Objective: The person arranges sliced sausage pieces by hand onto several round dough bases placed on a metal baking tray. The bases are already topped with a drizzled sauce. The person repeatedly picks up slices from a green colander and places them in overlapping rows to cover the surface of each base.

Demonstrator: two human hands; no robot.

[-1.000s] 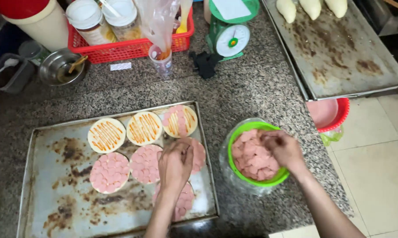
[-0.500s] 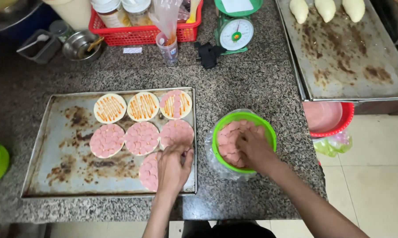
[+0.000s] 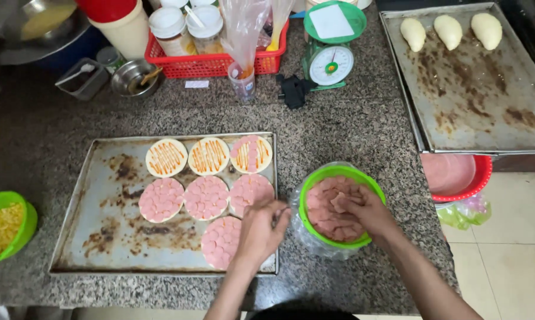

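Right hand [image 3: 362, 210] dips curled fingers into the green bowl [image 3: 338, 204] of pink slices, gripping some, at 3 o'clock of the tray [image 3: 89, 178]. Left hand [image 3: 258, 231], fingers pinched, tops a round [image 3: 223, 240]; bowl sits close for reach.

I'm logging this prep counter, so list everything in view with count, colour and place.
Rounds: seven, three sauced, four pink-topped, on near tray.
Near tray: one, stained metal, counter.
Meat bowl: one, green, right of tray.
Corn bowl: one, green, far left.
Scale: one, green, back.
Basket: one, red, back.
Far tray: one, metal, right.
Dough pieces: three, pale, far tray.
Left hand: over tray edge.
Right hand: in meat bowl.
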